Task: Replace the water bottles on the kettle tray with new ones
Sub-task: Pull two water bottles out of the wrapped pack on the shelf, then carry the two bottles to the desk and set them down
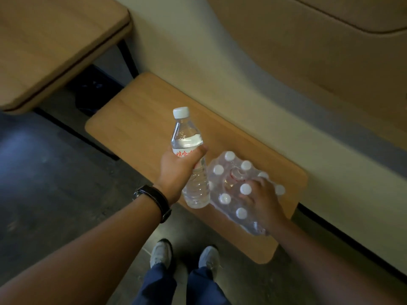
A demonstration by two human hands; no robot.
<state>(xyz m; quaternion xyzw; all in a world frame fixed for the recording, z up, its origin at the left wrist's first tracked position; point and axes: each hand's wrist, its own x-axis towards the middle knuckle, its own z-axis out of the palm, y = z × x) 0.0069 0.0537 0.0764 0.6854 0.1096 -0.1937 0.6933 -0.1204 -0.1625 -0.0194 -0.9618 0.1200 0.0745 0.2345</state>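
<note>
Clear glossy plastic bottle (186, 137) w/ white cap; shrink-wrapped pack (233, 190); matt wood bench (136, 119).

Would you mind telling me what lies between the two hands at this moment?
In the head view, the single bottle held in the left hand lies between it and the right hand, which rests on the wrapped pack.

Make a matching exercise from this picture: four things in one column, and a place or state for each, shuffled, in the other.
1. bottle
2. pack
3. watch
4. shoes

A. on the floor
B. lying on the low bench, right hand on it
C. on the left wrist
D. held up in the left hand

Pairs: 1-D, 2-B, 3-C, 4-A
</note>
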